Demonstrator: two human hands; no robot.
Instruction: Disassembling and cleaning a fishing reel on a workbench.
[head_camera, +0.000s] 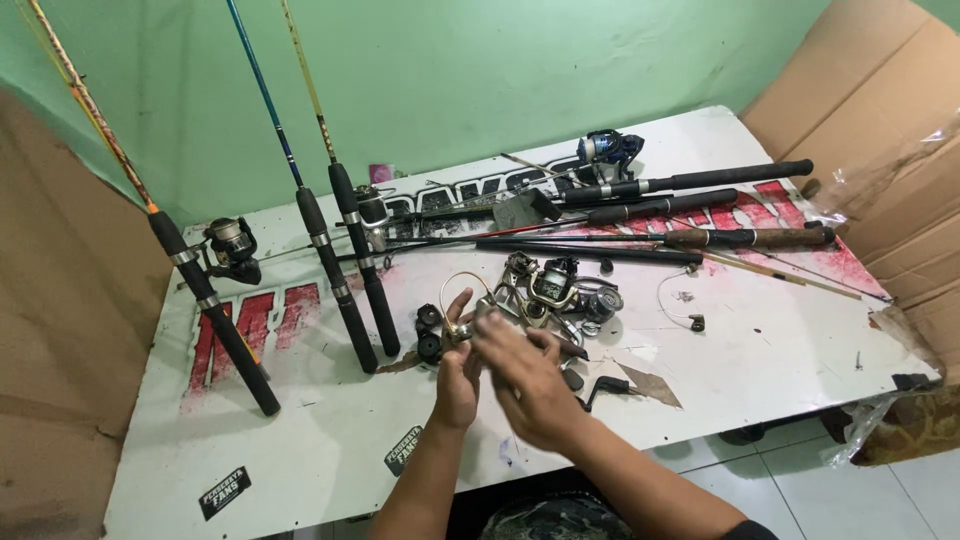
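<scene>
Hands (500, 375) closed around reel part (470, 325)

From my remote seat, the tabletop (300, 460) runs away from me, with both hands over its near middle: my left hand (457, 375) just left of my right hand (530, 385), the two together on a small reel part (468, 322). Just behind them lies a cluster of reel pieces (555, 290). To the left, three rods stand leaning with their butts on the tabletop: the outermost rod (215, 315), then two rods (350, 270) side by side. Behind and to the right, several rods (690, 210) lie across the far side, a reel (608, 152) behind them. Cardboard (880, 130) stands at the right edge.
</scene>
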